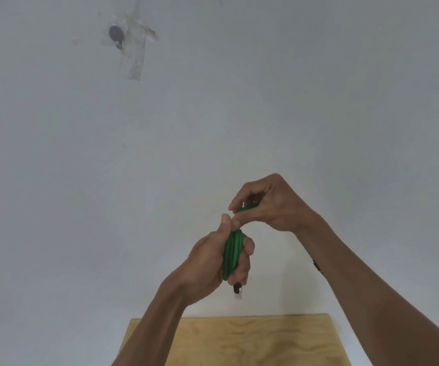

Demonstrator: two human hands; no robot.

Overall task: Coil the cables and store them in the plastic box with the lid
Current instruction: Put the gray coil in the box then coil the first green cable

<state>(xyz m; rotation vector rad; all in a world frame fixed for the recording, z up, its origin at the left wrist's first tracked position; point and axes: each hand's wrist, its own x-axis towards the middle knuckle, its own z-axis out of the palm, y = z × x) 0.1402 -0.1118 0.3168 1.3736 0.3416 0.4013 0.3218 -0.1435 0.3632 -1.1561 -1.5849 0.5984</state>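
Coiled cable [231, 253] between both hands, above table [266, 342].

- A wooden table [252, 342] shows at the bottom of the view, below the middle and a little to the right.
- Its top is pale plywood with a wavy grain, darker streaks running across it.
- The far edge runs straight and level; the left edge slants outward toward the bottom of the picture.
- The right part of the top is covered by a forearm in front of it, and the left near corner by the other forearm.
- The visible part of the top is bare wood.
- The table stands against a plain grey-white surface; I cannot tell whether that is floor or wall.
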